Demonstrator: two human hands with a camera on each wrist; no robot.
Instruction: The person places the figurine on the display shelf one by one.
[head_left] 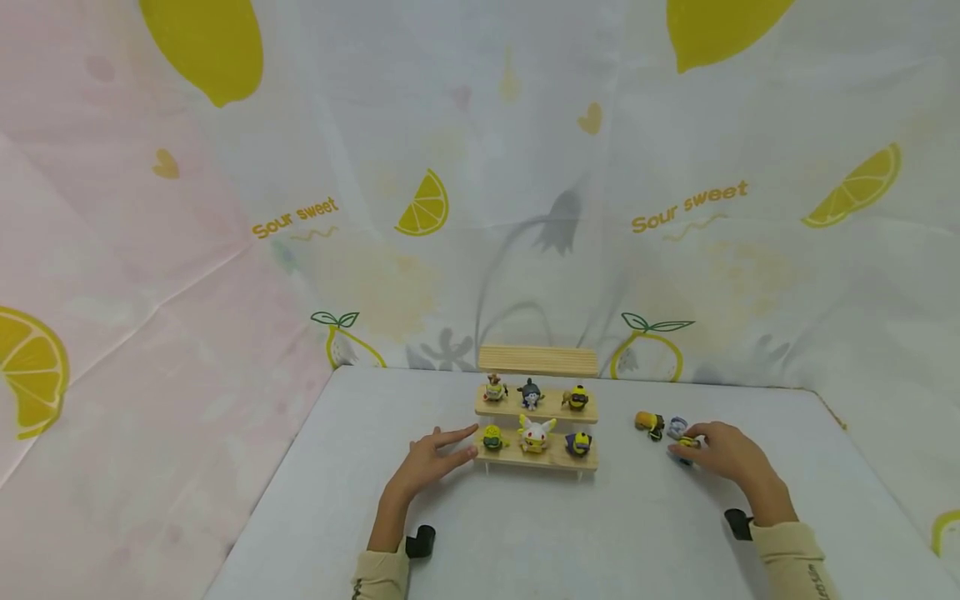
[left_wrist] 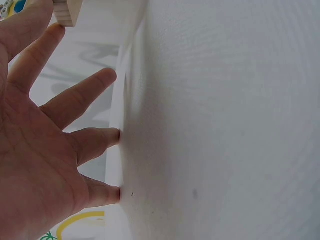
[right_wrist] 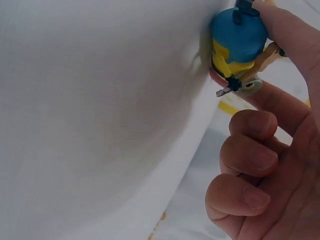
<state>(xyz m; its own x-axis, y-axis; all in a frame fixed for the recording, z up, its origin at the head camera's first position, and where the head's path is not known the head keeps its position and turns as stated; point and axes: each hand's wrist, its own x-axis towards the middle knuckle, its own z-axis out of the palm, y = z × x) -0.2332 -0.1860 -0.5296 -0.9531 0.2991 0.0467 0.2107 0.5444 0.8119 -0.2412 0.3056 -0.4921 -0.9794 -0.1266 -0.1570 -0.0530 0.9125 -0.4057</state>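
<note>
My right hand [head_left: 727, 454] pinches a small blue-and-yellow minion figurine [right_wrist: 239, 37] between thumb and forefinger, low over the tabletop. In the right wrist view the other fingers are curled. A white-and-grey figurine [head_left: 677, 426] is just beyond the fingertips, and a yellow-and-brown figurine [head_left: 648, 421] lies to its left. My left hand [head_left: 424, 463] is spread at the left end of a tiered wooden shelf [head_left: 537, 360], its fingertips touching or very near the wood. In the left wrist view the forefinger meets the shelf's end.
Three figurines stand on the shelf's middle tier, among them a dark grey one [head_left: 530, 395]. Another three are on the lower tier, with a white long-eared one [head_left: 536, 435] central. A lemon-print curtain [head_left: 487, 275] hangs behind the white table [head_left: 525, 533].
</note>
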